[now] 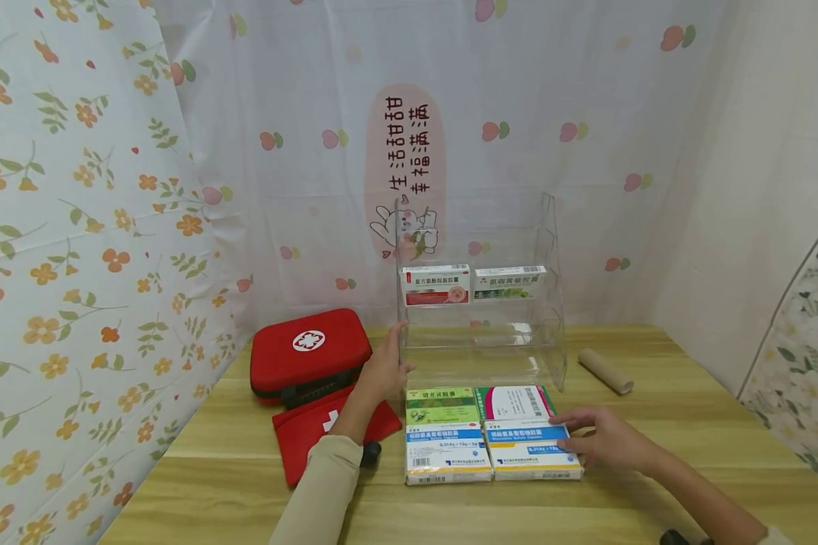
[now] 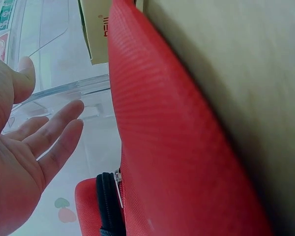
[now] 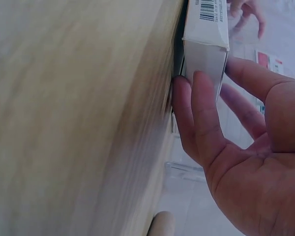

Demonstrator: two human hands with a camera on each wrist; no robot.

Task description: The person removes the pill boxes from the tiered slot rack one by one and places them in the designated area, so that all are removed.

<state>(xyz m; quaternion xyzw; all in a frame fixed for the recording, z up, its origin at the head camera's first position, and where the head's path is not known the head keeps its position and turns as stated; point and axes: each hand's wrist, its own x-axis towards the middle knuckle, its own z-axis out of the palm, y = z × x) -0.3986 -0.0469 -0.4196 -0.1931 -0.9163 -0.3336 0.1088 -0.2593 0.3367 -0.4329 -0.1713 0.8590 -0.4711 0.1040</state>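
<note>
On the tabletop (image 1: 552, 515), a clear stepped rack (image 1: 480, 348) stands upright at the far side, with two medicine boxes on one of its upper tiers: a red-and-white box (image 1: 436, 286) on the left and a green-and-white box (image 1: 509, 282) beside it on the right. On the near side of the rack, four more boxes lie flat in two rows: a green box (image 1: 443, 406) at far left, a magenta-and-white box (image 1: 516, 403) at far right, and two blue-and-white boxes, the near-left box (image 1: 448, 454) and the near-right box (image 1: 528, 456), nearest the person. The right hand (image 1: 607, 439) has its fingers bent around the right end of the near-right box, thumb at its upper edge; how firmly it grips cannot be told. The left hand (image 1: 385, 365) is open, fingers spread and holding nothing, at the rack's left side; whether it touches the panel is unclear. To the left sits a closed red case (image 1: 310, 344) with a white emblem, its contents hidden; a red pouch (image 1: 303, 450) with a white cross lies on its near side, partly behind the left forearm. A cardboard tube (image 1: 605, 371) lies right of the rack.
</note>
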